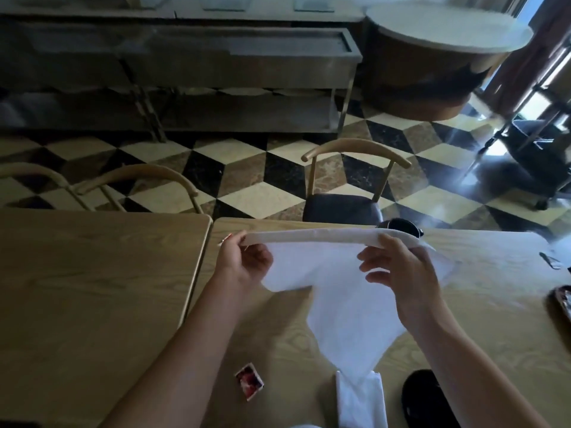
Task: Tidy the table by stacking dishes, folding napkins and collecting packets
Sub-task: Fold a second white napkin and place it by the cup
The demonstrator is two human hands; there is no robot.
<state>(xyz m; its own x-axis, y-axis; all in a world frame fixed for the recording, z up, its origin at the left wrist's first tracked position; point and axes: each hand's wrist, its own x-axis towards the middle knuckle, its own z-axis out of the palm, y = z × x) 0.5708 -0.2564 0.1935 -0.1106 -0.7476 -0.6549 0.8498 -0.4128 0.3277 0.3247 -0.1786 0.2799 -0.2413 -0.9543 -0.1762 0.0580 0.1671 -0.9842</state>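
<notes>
A white cloth napkin (343, 307) hangs in the air above the wooden table (482, 307), stretched along its top edge and tapering to a point below. My left hand (244, 257) pinches its upper left corner. My right hand (398, 273) grips the upper edge near the right. Under the hanging point a second white napkin (361, 403) lies folded near the table's front edge. A small red and white packet (249, 381) lies on the table to the left of it.
A dark dish (400, 226) peeks out behind the napkin's top edge; another dark dish (426, 400) sits at the front right, and a dark plate (564, 304) at the right edge. A second table (92, 273) adjoins on the left. Chairs (343, 205) stand across.
</notes>
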